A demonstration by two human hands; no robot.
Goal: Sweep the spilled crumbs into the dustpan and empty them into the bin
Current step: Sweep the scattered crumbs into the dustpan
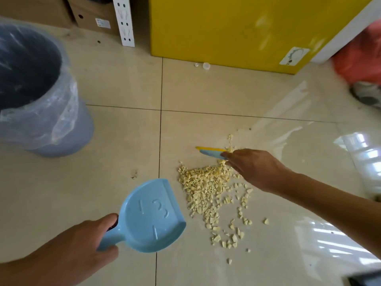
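Head view: blue dustpan (152, 217), handle gripped by left hand (82, 240), is faced toward crumbs (202, 186) for receiving; brush (210, 151) is clasped beyond them by right hand (255, 168).

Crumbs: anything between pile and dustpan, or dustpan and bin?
Nothing visible. Bare tile separates the crumbs from the open edge of the dustpan; the brush in the right hand sits beyond the pile. Between dustpan and bin the floor shows only a dark smudge.
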